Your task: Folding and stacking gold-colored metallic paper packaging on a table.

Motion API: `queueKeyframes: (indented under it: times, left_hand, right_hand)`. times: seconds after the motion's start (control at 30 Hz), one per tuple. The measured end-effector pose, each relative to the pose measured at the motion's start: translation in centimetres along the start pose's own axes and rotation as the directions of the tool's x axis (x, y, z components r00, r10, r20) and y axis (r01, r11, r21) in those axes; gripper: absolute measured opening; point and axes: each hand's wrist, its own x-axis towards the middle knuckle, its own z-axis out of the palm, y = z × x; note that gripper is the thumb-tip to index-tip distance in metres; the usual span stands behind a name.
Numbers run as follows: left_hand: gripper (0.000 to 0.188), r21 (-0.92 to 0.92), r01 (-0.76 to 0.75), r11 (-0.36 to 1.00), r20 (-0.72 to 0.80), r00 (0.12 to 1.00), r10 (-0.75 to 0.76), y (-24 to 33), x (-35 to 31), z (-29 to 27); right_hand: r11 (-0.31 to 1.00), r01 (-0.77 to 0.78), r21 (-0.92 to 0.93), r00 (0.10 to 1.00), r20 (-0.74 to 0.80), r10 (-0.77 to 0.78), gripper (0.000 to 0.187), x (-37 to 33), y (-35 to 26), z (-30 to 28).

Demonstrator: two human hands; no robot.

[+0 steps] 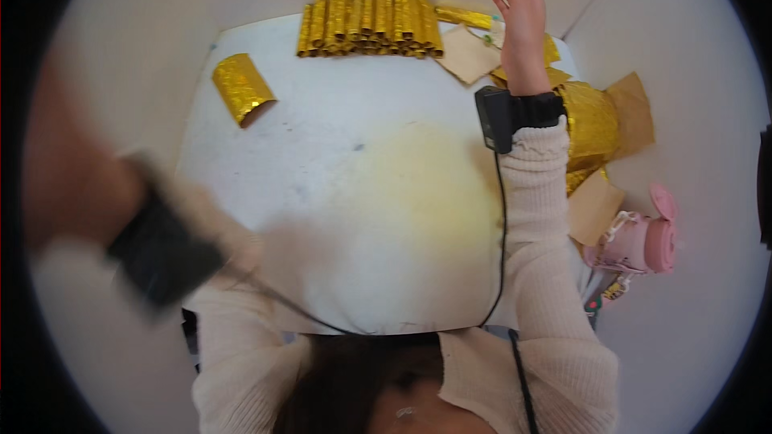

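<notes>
My right hand (pixel 521 20) is raised over the far right of the table, fingers stretched and slightly apart, nothing visible in them. Beneath and beside it lie brown paper pieces (pixel 466 55) and gold foil sheets. My left hand (pixel 76 169) looms large at the left, close to the camera and smeared by motion, so its fingers cannot be made out. A curved sheet of gold foil paper (pixel 241 88) rests alone at the table's far left. Along the back edge, many thin gold paper tubes (pixel 370 20) are stacked in a pile.
White table (pixel 322 128) with a yellowish stain, between pale walls. At the right, a large bent gold sheet (pixel 591 120), brown paper (pixel 595 207) and a pink bottle (pixel 643 243) with a chain strap. Black wrist devices trail cables (pixel 503 225) across the table's front.
</notes>
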Motion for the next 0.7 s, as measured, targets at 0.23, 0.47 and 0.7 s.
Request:
queueKeyframes:
  times: [0.23, 0.47, 0.7]
  left_hand:
    - [0.046, -0.274, 0.135, 0.952, 0.043, 0.991, -0.128, 0.7, 0.3, -5.7]
    - [0.047, -0.425, 0.142, 0.894, -0.05, 0.982, -0.18, -6.3, 3.2, -7.4]
    - [0.048, -0.464, 0.12, 0.878, -0.08, 0.981, -0.176, -13.8, 2.5, -6.7]
  right_hand:
    - [0.985, 0.172, 0.003, 0.984, -0.036, -0.172, 0.021, 0.3, -2.9, 0.8]
    - [0.97, 0.237, 0.05, 0.968, 0.075, -0.24, 0.021, 0.5, -3.0, -0.7]
    - [0.995, 0.102, 0.001, 0.914, 0.396, -0.094, 0.02, -2.4, -0.4, 2.9]
